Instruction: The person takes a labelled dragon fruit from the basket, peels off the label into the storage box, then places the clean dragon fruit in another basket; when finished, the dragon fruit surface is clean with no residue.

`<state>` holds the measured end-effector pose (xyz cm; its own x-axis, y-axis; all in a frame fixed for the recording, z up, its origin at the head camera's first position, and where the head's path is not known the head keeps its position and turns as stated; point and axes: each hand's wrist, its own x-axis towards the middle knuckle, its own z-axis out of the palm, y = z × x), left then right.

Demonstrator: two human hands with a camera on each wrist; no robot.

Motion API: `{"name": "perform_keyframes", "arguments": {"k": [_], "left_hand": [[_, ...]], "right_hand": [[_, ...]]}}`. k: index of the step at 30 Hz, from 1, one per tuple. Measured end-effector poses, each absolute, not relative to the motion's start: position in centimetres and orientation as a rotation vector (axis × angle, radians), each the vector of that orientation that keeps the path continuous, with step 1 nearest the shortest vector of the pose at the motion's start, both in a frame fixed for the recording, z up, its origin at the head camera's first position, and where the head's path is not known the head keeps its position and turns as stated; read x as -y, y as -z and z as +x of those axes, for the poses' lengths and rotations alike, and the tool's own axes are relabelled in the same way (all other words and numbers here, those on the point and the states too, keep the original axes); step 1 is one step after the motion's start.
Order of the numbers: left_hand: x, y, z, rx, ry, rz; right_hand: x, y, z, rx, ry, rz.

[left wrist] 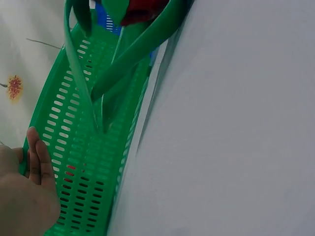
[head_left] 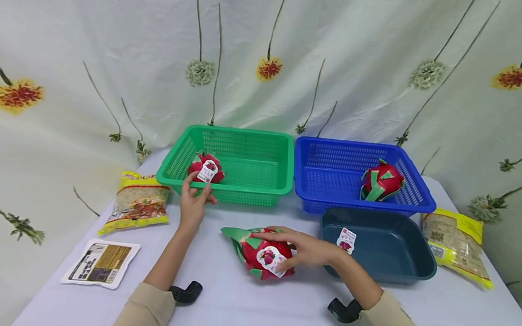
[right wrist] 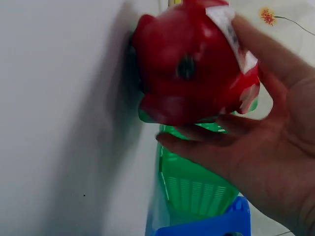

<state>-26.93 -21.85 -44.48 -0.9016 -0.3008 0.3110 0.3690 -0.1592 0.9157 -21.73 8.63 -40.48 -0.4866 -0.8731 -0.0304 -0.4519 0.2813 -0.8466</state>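
My right hand (head_left: 306, 247): fingers curled round one dragon fruit (head_left: 250, 256), in front of the green basket (head_left: 240, 188). My left hand (head_left: 193, 206): fingers loosely extended at its front rim, second fruit (head_left: 197, 166) inside. Beside my right forearm: dark tray (head_left: 386, 249); behind, blue basket (head_left: 332, 196).

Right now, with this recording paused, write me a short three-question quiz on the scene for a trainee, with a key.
1. What does the right hand hold?
A) a yellow-edged packet
B) a red dragon fruit
C) a white pouch

2. True or false: a dragon fruit lies in the dark tray.

3. How many dragon fruits does the head view show?

Key:
1. B.
2. False; the dark tray has no fruit in it.
3. Three: the held one, a second fruit in the green basket and a third fruit in the blue basket.
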Motion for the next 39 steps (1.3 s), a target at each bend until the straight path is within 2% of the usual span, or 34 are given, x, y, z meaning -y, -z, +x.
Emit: {"name": "perform_keyframes", "arguments": {"k": [7,14,17,20,25,27,33,39], "left_hand": [[21.8,44.8,-26.8,1.72,2.066,-0.078],[21.8,44.3,-26.8,1.725,2.059,-0.086],[21.8,44.1,-26.4,1.816,1.917,-0.083],[21.6,43.8,-25.7,1.966,1.655,-0.234],[20.0,42.8,-24.0,2.307,1.313,-0.787],[19.1,42.6,-23.4,2.518,1.21,-0.93],[17.9,43.1,-22.2,2.89,0.869,-0.976],[17.7,43.5,-21.8,2.859,0.776,-0.895]], "right_hand": [[-8.5,41.8,-21.8,-2.272,1.325,-1.135],[-8.3,43.5,-21.6,-2.123,1.65,-1.091],[-8.2,43.9,-21.5,-2.087,1.702,-1.079],[-8.1,44.0,-21.4,-2.078,1.709,-1.047],[-7.6,44.1,-21.3,-2.103,1.668,-1.049],[-7.2,44.2,-21.4,-2.114,1.635,-1.067],[-6.3,44.4,-21.0,-2.193,1.651,-1.075],[-6.0,41.3,-18.6,-2.5,1.902,-0.888]]}}
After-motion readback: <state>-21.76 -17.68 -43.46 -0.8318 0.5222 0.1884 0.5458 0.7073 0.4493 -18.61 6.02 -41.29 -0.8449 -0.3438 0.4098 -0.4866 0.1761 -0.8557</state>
